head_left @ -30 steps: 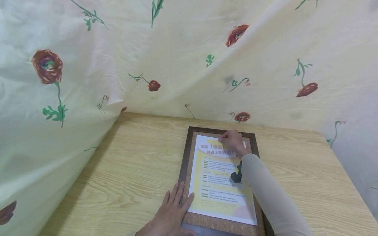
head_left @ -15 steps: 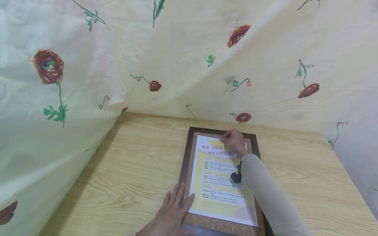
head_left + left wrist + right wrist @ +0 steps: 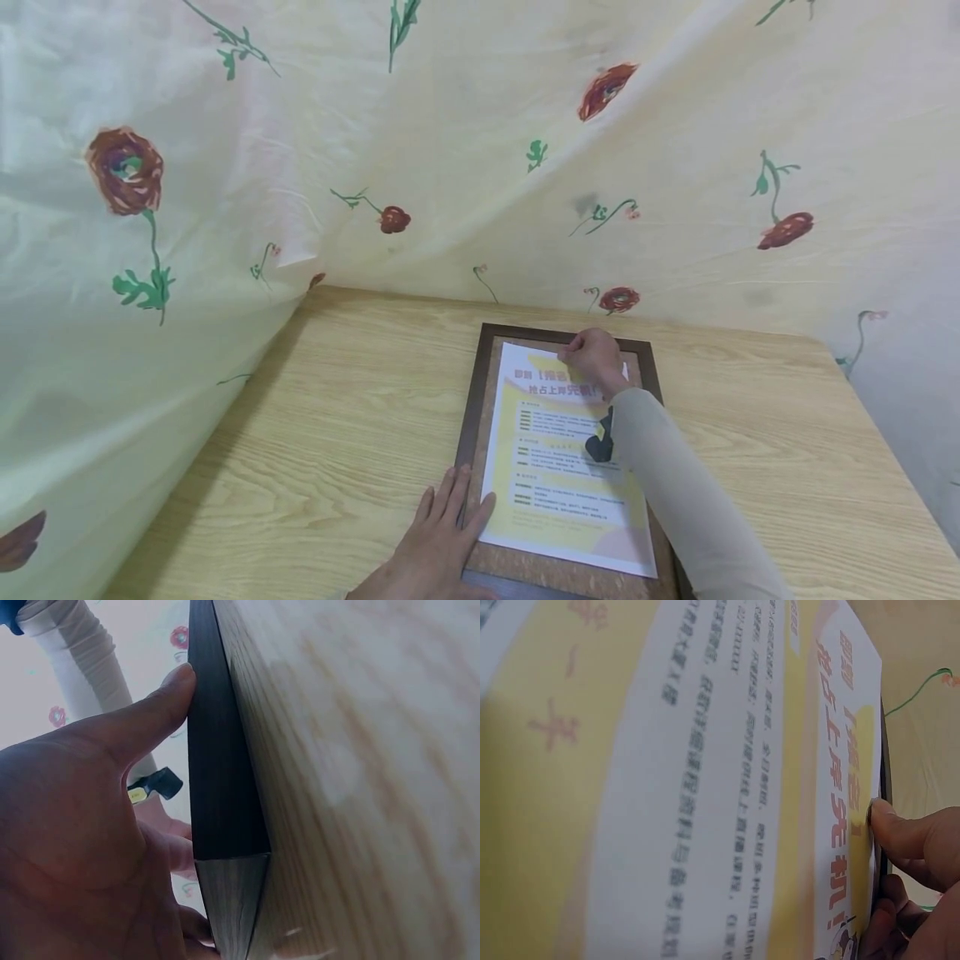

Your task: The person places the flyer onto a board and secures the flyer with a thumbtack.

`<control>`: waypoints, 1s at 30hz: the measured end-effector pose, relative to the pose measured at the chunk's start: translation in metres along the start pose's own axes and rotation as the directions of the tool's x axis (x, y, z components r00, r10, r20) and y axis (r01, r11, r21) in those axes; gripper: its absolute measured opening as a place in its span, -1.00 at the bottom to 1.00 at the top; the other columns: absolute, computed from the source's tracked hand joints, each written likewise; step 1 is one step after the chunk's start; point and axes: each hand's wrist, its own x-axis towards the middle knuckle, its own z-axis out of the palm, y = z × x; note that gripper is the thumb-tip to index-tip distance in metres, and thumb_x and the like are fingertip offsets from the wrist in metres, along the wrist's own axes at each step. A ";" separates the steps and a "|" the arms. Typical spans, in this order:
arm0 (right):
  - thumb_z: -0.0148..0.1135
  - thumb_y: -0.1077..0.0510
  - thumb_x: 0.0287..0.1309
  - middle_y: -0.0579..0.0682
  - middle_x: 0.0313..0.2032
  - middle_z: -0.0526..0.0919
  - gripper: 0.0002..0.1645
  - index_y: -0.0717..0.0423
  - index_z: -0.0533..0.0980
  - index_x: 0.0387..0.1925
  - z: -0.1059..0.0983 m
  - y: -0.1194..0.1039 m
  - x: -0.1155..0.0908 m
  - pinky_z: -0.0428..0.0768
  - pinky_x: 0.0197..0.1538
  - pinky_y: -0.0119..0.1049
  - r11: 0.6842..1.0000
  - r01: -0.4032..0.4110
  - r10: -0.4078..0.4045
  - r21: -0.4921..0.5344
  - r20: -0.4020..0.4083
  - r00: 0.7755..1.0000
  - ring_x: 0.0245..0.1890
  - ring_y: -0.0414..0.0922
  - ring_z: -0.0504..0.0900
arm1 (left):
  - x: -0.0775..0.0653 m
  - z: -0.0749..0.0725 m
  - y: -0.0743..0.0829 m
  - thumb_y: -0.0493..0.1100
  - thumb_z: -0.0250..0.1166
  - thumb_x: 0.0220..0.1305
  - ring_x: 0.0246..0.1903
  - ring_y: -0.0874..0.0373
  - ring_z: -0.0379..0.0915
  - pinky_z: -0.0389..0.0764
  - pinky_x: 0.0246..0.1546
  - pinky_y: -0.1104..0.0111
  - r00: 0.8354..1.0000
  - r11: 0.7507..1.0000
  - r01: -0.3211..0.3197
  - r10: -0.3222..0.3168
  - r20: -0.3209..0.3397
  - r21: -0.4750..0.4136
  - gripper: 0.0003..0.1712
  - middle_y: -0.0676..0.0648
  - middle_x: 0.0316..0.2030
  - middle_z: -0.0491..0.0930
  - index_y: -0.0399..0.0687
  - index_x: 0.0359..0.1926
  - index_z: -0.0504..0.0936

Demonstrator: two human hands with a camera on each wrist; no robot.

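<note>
A printed paper poster [image 3: 555, 500] lies on a cork board [image 3: 558, 565] with a dark brown frame [image 3: 472, 417]. My left hand [image 3: 438, 542] rests at the frame's lower left, fingers spread and straight. In the left wrist view, the left thumb [image 3: 169, 694] touches the dark frame edge [image 3: 221, 750]. At the top of the sheet my right hand [image 3: 594, 358] has its thumb and finger drawn together on the paper's upper edge. The right wrist view shows that thumb [image 3: 900, 825] at the poster's edge, other fingers curled below; the spot under its tip is hidden.
The board lies on a light wood-grain table [image 3: 337, 417]. A flower-patterned cloth [image 3: 450, 167] hangs behind the table and along its left side. The right sleeve [image 3: 682, 483] crosses the board's right edge, with a dark wrist-worn device [image 3: 600, 447] beside the cuff.
Both hands keep their places on the board and poster. The whole head view has shifted very slightly; nothing else visibly differs.
</note>
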 end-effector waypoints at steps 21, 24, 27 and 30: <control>0.14 0.00 0.39 0.19 -0.14 0.64 -0.61 0.26 0.57 -0.06 -0.031 0.012 -0.017 0.49 -0.19 -0.19 0.985 0.169 -0.171 0.042 0.054 0.984 -0.22 0.03 0.56 | -0.001 0.000 0.002 0.55 0.37 -0.16 0.46 -0.37 -0.30 0.08 0.28 -0.30 1.000 1.000 -0.014 0.014 -0.001 -0.026 0.33 -0.44 0.49 -0.22 -0.12 0.49 0.18; 0.12 0.03 0.40 0.21 -0.12 0.64 -0.62 0.29 0.56 -0.03 -0.039 0.014 -0.023 0.52 -0.19 -0.18 0.985 0.170 -0.172 0.039 0.066 0.983 -0.21 0.04 0.57 | -0.001 0.000 0.002 0.54 0.37 -0.15 0.46 -0.37 -0.30 0.08 0.28 -0.30 1.000 0.999 -0.019 0.019 -0.007 -0.027 0.33 -0.45 0.49 -0.21 -0.12 0.49 0.18; 0.11 0.08 0.40 0.23 -0.11 0.64 -0.63 0.32 0.55 -0.02 -0.046 0.015 -0.030 0.55 -0.23 -0.19 0.985 0.172 -0.173 0.023 0.071 0.982 -0.23 0.04 0.60 | -0.002 0.000 0.002 0.54 0.37 -0.14 0.46 -0.37 -0.30 0.08 0.29 -0.29 1.000 0.999 -0.015 0.015 -0.001 -0.034 0.32 -0.44 0.49 -0.22 -0.12 0.49 0.17; 0.11 0.09 0.39 0.23 -0.13 0.65 -0.63 0.34 0.55 -0.02 -0.052 0.016 -0.035 0.56 -0.26 -0.21 0.984 0.180 -0.180 0.000 0.073 0.981 -0.27 0.02 0.61 | -0.002 -0.001 0.003 0.54 0.37 -0.14 0.46 -0.37 -0.32 0.06 0.30 -0.28 1.000 0.999 -0.004 0.005 0.008 -0.047 0.32 -0.43 0.49 -0.22 -0.11 0.50 0.17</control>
